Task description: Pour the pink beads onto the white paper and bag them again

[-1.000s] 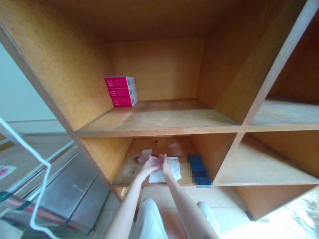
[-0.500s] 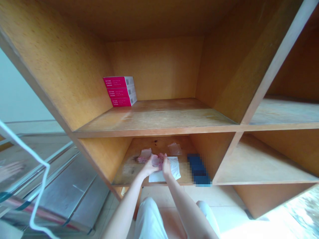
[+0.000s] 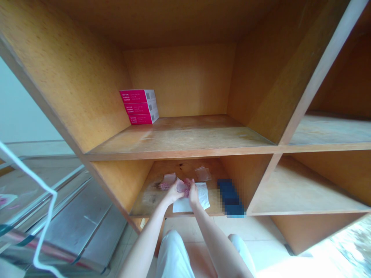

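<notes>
My left hand (image 3: 174, 193) and my right hand (image 3: 193, 192) are close together over the lower shelf, both closed round a small clear bag with pink contents (image 3: 182, 187). Beneath them a white sheet (image 3: 203, 195) lies near the shelf's front edge. Just left of my left hand is another pink-and-clear packet (image 3: 168, 181). Behind my right hand lies a flat clear bag (image 3: 203, 173). What exactly is inside the held bag is too small to tell.
Pink boxes (image 3: 140, 107) are stacked on the upper shelf (image 3: 185, 135) at the left. A blurred dark blue object (image 3: 231, 197) lies at the lower shelf's right. A white cable (image 3: 49, 216) hangs before a metal-framed table (image 3: 78, 216) on the left.
My hands stay nearly in place round the pink bag. At the far left, another person's hand has gone out of view, and a white item with pink on it now shows there.
</notes>
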Available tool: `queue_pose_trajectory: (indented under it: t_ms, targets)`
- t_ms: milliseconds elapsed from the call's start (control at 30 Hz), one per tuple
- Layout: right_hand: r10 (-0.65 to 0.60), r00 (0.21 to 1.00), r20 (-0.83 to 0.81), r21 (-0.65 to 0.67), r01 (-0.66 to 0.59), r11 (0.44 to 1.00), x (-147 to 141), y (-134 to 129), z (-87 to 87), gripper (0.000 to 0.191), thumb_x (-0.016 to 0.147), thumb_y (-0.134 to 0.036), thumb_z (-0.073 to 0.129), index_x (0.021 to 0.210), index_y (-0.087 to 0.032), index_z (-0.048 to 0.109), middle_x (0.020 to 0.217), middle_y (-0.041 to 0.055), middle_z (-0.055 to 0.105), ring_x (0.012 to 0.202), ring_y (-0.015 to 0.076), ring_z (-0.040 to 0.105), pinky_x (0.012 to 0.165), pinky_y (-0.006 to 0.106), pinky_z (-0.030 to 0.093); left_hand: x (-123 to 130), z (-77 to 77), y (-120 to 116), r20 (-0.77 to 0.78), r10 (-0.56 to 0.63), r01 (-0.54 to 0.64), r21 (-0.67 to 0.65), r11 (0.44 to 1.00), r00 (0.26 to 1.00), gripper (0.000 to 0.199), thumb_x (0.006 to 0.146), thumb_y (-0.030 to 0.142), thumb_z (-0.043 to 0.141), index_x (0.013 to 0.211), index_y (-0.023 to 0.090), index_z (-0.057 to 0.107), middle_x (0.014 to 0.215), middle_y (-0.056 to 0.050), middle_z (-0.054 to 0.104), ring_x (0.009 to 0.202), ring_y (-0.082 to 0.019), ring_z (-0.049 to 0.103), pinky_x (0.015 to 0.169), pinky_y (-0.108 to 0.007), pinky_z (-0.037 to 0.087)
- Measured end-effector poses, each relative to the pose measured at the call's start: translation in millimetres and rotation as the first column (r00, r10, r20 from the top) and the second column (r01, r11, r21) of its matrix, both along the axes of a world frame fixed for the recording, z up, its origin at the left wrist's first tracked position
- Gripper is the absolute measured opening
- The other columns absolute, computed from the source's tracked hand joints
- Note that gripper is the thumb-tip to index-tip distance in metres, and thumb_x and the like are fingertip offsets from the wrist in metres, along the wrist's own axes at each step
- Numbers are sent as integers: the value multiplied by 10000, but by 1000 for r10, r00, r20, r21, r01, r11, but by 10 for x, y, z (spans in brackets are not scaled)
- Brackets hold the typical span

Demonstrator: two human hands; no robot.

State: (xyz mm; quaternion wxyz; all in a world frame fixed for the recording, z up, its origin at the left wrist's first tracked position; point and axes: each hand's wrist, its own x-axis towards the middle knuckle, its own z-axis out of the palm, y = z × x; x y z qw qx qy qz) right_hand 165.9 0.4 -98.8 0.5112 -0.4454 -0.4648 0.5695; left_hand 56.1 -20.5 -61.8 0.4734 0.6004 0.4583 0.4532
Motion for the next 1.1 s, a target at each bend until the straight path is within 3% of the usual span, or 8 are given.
queue_pose_trajectory:
  t_ms: [167, 333, 500, 667, 833, 1000, 1100]
  targets:
    - [-92, 989, -113, -24, 90, 996, -2, 12, -25, 654, 797, -599, 167, 1087, -160, 557, 1154, 113, 567, 1060, 185, 533, 846, 275, 421, -71, 7, -15, 2, 61, -61, 13, 998, 998, 408, 531, 250, 744, 887, 159, 567, 834, -48, 623, 791, -186, 576, 772, -333, 430]
    - [-158, 923, -350, -77, 140, 987, -8, 72, -55, 534, 758, -605, 319, 932, -183, 597, 1045, 86, 627, 1017, 196, 556, 856, 304, 412, -121, 114, -103, -26, 158, -158, 26, 987, 987, 415, 555, 267, 726, 924, 172, 563, 949, -49, 597, 816, -164, 574, 776, -320, 432]
    - [-189, 834, -518, -151, 129, 980, 42, 134, -42, 411, 758, -554, 372, 807, -214, 598, 900, 57, 671, 982, 213, 576, 841, 344, 418, -87, 227, -274, 140, 259, -249, -82, 965, 956, 426, 565, 286, 726, 936, 176, 547, 997, -62, 610, 871, -181, 584, 789, -322, 428]
    - [-192, 791, -582, -160, 120, 980, 117, 131, 69, 353, 768, -491, 370, 806, -218, 591, 913, 56, 667, 1008, 208, 565, 865, 354, 411, -25, 256, -387, 285, 297, -276, -113, 955, 911, 447, 586, 295, 718, 977, 187, 530, 1043, -74, 613, 905, -187, 586, 728, -287, 439]
    - [-130, 821, -555, -89, 96, 991, 114, -16, 316, 272, 728, -408, 470, 856, -198, 585, 982, 72, 645, 996, 200, 566, 831, 327, 431, 69, 286, -446, 352, 349, -332, -110, 937, 869, 477, 608, 277, 709, 1027, 191, 498, 1072, -87, 604, 896, -185, 592, 687, -270, 449]
    - [-24, 934, -357, -49, 7, 999, 57, -362, 527, 341, 730, -481, 503, 866, -182, 594, 907, 70, 652, 874, 202, 598, 679, 274, 464, 176, 317, -456, 457, 354, -377, -42, 925, 816, 478, 612, 257, 703, 1036, 191, 491, 1090, -86, 595, 966, -204, 576, 839, -346, 440]
    - [11, 952, -305, -10, -15, 1000, 22, -521, 597, 314, 706, -464, 544, 809, -173, 603, 884, 68, 649, 866, 198, 587, 692, 268, 458, 223, 332, -446, 483, 333, -383, 4, 924, 810, 466, 633, 249, 684, 1058, 180, 504, 1098, -91, 591, 998, -206, 565, 915, -371, 399]
